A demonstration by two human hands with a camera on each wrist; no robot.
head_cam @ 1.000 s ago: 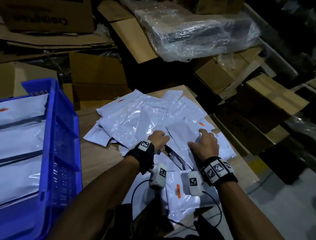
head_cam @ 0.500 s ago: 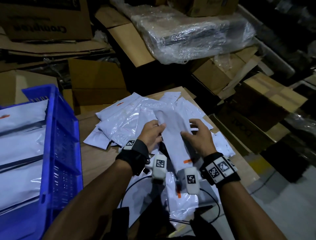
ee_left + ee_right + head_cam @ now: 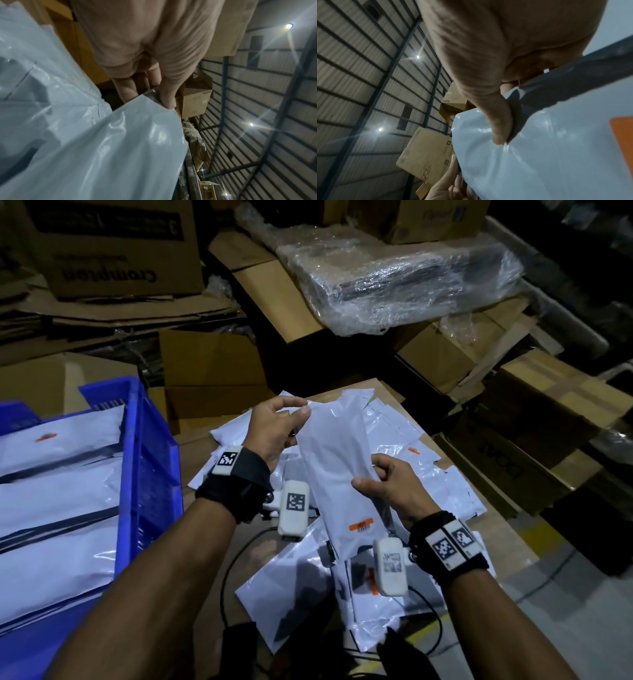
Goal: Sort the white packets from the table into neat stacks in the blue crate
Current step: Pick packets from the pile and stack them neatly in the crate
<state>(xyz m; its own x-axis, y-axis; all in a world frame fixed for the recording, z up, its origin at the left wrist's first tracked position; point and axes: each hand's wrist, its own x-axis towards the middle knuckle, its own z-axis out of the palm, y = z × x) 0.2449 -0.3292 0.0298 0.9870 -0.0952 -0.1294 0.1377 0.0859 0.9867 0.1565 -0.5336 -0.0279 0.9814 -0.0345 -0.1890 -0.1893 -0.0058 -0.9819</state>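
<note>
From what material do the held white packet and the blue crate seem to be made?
Held packet: apparently thin plastic film, glossy; it creases and shows bright glints where the left hand and right hand pinch it. An orange label is stuck near its lower end.
Blue crate: apparently rigid moulded plastic, with a perforated grid wall and a slight sheen.

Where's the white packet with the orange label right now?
Head view, centre: the packet is held above the table pile between the left hand and right hand.
</note>
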